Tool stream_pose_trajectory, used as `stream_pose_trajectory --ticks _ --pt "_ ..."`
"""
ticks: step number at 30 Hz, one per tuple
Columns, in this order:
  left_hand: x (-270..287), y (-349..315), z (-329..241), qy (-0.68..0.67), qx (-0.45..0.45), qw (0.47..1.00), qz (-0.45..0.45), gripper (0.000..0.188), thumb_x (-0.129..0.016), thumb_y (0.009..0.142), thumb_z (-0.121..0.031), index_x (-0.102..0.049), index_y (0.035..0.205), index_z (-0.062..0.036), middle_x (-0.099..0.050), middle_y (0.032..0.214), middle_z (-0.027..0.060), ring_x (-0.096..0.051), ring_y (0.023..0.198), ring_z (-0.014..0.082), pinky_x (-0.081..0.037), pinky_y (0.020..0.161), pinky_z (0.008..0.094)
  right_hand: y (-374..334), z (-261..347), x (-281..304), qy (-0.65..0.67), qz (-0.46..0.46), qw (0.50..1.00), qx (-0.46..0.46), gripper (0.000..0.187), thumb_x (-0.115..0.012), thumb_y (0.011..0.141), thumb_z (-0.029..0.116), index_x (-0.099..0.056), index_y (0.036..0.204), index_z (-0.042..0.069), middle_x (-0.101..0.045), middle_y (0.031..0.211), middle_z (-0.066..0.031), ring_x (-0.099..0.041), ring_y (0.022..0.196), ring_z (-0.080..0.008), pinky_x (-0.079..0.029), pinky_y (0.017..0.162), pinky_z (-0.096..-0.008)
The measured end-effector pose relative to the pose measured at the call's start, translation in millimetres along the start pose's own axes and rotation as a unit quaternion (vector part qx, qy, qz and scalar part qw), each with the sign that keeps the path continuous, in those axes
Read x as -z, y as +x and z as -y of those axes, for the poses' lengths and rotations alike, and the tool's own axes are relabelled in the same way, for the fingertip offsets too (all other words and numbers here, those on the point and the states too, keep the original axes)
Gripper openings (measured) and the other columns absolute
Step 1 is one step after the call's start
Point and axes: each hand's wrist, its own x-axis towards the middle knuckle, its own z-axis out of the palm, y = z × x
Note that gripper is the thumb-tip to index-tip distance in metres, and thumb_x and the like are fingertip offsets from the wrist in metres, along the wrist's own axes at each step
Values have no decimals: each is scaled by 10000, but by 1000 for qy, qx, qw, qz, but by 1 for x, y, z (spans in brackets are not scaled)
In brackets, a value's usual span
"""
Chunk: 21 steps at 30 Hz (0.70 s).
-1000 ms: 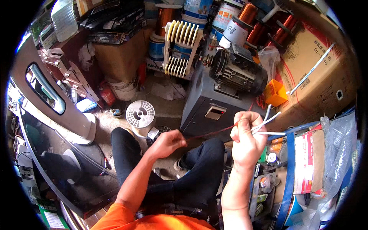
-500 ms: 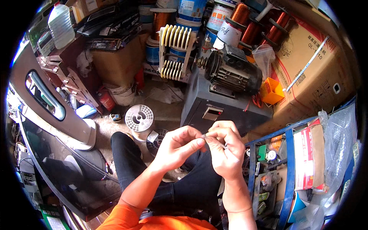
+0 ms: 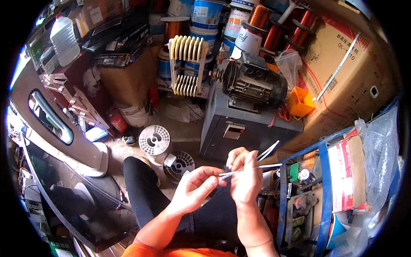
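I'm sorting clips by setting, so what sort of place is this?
Probably a small, cluttered workshop, perhaps for motor or coil work: a dark electric motor sits on a grey cabinet, and spools of copper-coloured wire stand behind it.

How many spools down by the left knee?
2: a white spool, and a black spool to its right and nearer the person. More may be hidden beneath or behind them.
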Motion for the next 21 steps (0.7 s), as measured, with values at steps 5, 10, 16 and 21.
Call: stream_pose_trajectory --ticks 5,10,16,21 --pt "2 2 9 62 12 996 -60 196 -625 882 -125 -632 987 41 -653 825 53 -578 746 72 -451 661 187 -1 1 -4 -180 45 981 60 410 -340 1001 285 -477 715 25 -472 710 -52 -421 640 -113 -334 595 -274" --pt "5 2 6 8 20 996 -89 144 -621 878 -91 -629 940 39 -655 838 71 -584 735 81 -477 676 209 -5 8 1 -220 111 967 -60 168 -593 906 159 -572 827 12 -537 687 20 -492 621 -40 -391 536 -189" --pt "7 10 7 9 -8 998 -57 205 -613 883 -91 -578 1019 59 -642 937 89 -601 840 115 -485 769 235 -7 3 13 -137 120 980 -84 153 -614 880 96 -599 946 -41 -606 833 -59 -587 719 -99 -486 638 -228" --pt "13 9 -1 -33 -79 996 16 272 -472 959 -181 -464 1189 -35 -593 959 127 -433 667 58 -324 590 181 3 23 14 -79 41 995 -54 141 -616 867 68 -624 923 -61 -647 885 -129 -629 731 -156 -523 643 -251"
